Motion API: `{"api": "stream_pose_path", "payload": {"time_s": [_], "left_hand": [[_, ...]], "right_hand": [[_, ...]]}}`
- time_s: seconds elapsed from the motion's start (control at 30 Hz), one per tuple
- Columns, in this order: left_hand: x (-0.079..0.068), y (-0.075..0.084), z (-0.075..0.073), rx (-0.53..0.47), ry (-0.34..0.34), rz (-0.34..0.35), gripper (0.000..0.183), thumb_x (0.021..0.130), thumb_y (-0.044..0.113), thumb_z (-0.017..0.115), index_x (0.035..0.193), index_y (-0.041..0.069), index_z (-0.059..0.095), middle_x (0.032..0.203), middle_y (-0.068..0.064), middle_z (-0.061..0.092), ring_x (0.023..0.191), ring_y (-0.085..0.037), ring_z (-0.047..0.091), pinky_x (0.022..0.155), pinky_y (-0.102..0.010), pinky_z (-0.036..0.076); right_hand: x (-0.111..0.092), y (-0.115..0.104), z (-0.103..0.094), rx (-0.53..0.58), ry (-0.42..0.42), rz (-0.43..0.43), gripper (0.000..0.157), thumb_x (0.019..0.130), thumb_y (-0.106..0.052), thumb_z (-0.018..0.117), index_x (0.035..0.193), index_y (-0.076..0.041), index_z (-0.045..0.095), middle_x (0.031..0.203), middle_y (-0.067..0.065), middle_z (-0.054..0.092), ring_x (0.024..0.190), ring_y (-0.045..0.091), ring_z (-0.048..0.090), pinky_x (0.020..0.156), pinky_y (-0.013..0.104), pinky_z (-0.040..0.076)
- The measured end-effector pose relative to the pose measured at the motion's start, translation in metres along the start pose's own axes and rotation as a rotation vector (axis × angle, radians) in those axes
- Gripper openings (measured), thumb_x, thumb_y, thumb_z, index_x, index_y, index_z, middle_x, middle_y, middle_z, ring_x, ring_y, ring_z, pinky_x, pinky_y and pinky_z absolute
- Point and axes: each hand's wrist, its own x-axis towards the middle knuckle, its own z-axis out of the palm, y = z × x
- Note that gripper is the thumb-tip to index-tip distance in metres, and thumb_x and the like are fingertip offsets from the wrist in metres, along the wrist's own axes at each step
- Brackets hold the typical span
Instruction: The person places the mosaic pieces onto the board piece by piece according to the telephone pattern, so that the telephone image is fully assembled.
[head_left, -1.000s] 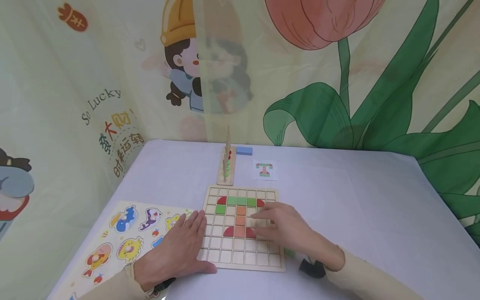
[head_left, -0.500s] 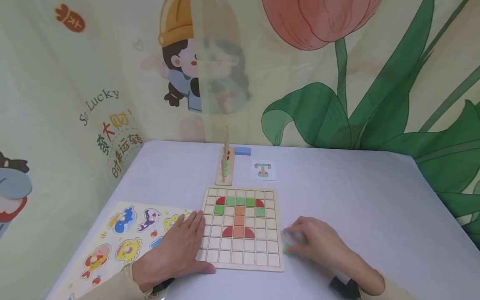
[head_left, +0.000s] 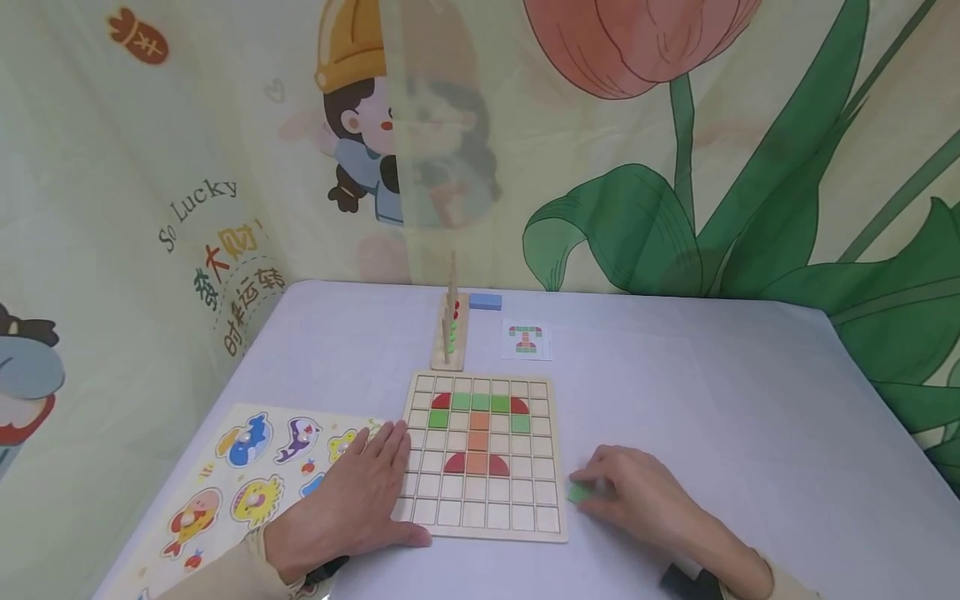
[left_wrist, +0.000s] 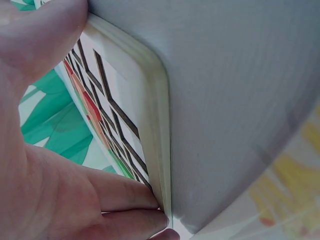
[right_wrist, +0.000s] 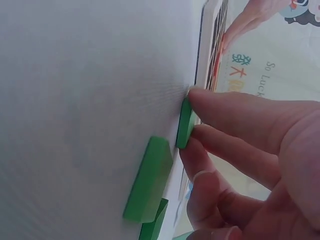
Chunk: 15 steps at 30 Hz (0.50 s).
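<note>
A wooden grid board (head_left: 442, 510) lies on the table with red, green and orange tiles set in its squares in a T-like pattern. Along its left edge rests my left hand (head_left: 352, 492), fingers straight and thumb spread toward the near edge; the left wrist view has thumb and fingertips touching the board's rim (left_wrist: 159, 100). Just off the board's right side, my right hand (head_left: 645, 492) pinches a green block (right_wrist: 185, 122) between thumb and fingers, low at the tabletop. Beside it in the right wrist view lie another green block (right_wrist: 150, 180) and a partly hidden one (right_wrist: 155, 222).
A printed pattern card (head_left: 527, 340) lies behind the board. Next to it stand a wooden stand (head_left: 450, 354) with red and green pieces and a blue block (head_left: 486, 302). A sea-animal puzzle board (head_left: 225, 467) lies at the left, partly under my left forearm.
My right hand has moved from the board's upper right to the table at its right, where it now holds a green block. A green tile shows in the right-hand square it uncovered. The left hand stays put.
</note>
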Motion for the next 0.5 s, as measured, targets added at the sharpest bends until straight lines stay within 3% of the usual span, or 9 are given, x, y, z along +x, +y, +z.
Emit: {"api": "stream_pose_path", "payload": {"time_s": [0.3,0.5], "left_hand": [[-0.0012,-0.001,0.0004,-0.014,0.013,0.005,0.122,0.075,0.085,0.063,0.153,-0.007,0.04,0.163,-0.023,0.037,0.153,-0.038,0.037,0.124,-0.057,0.031],[-0.0008,-0.0009,0.0001,-0.018,0.014,0.01,0.122,0.075,0.085,0.064,0.152,-0.007,0.041,0.163,-0.023,0.038,0.152,-0.038,0.037,0.124,-0.057,0.031]], "right_hand": [[-0.0029,0.0,0.0017,-0.002,-0.002,-0.013,0.032,0.076,-0.015,0.089,0.107,-0.018,0.083,0.088,-0.017,0.065,0.072,-0.001,0.047,0.062,0.017,0.042],[0.0008,-0.0025,-0.0049,0.024,0.01,0.032,0.034,0.077,-0.015,0.089,0.11,-0.017,0.082,0.092,-0.017,0.067,0.073,0.002,0.049,0.061,0.017,0.043]]}}
